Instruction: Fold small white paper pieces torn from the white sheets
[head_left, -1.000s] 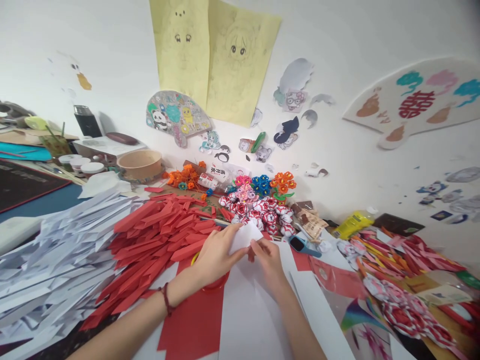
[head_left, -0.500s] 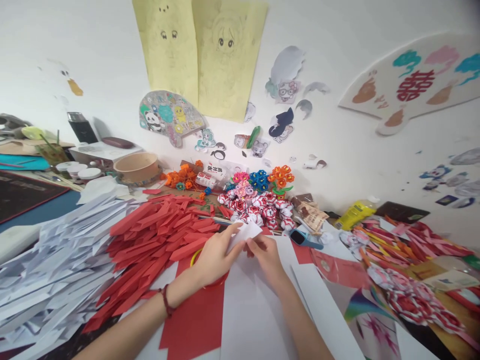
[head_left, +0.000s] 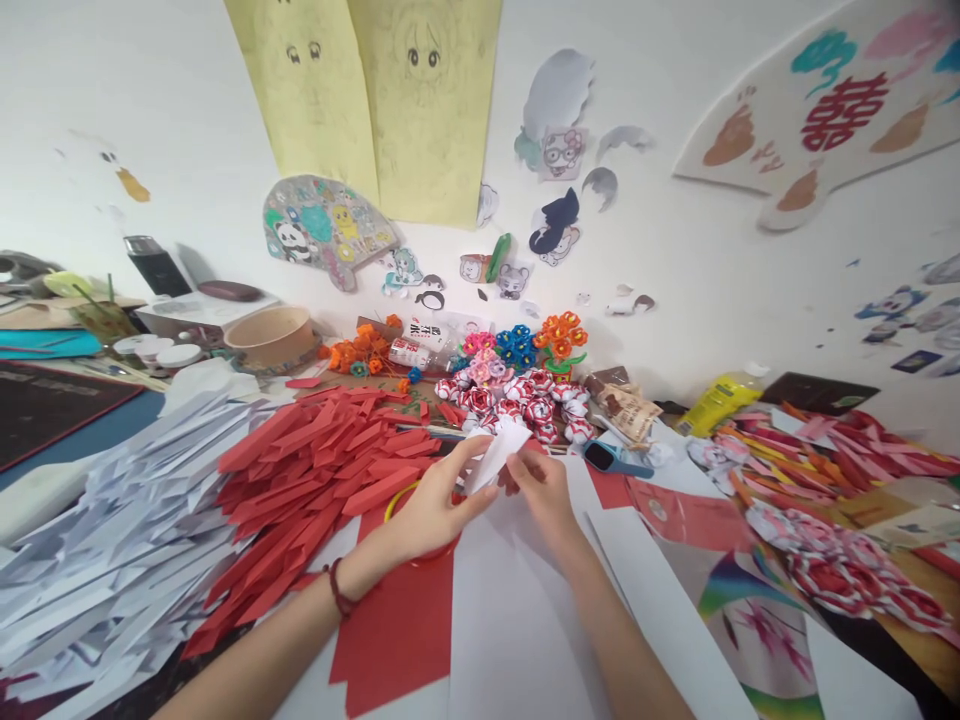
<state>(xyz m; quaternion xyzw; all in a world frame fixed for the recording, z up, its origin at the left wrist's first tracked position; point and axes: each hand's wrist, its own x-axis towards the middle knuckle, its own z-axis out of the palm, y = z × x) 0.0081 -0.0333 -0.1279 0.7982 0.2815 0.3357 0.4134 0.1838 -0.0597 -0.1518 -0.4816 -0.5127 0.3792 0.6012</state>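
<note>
Between my two hands is a small strip of white paper (head_left: 501, 455), held tilted over the table. My left hand (head_left: 439, 500) grips its left side between thumb and fingers, with a dark red bracelet on the wrist. My right hand (head_left: 541, 490) pinches the strip's right edge. Below them lies a large white sheet (head_left: 517, 600), partly over red paper (head_left: 397, 630). To the left is a heap of folded red paper strips (head_left: 322, 480), and beyond it a heap of white paper strips (head_left: 150, 540). A yellow ring (head_left: 397, 500) shows partly behind my left hand.
Red-and-white paper flowers (head_left: 525, 400) are piled at the back, near a blue watch (head_left: 616, 460). More paper flowers (head_left: 847, 575) and coloured strips (head_left: 817, 460) lie right, by a yellow bottle (head_left: 720, 400). A round tan container (head_left: 271, 338) stands back left.
The white strip has turned to a steeper slant, and the fingers have shifted on it. The camera view has moved slightly, with the wall pictures now higher.
</note>
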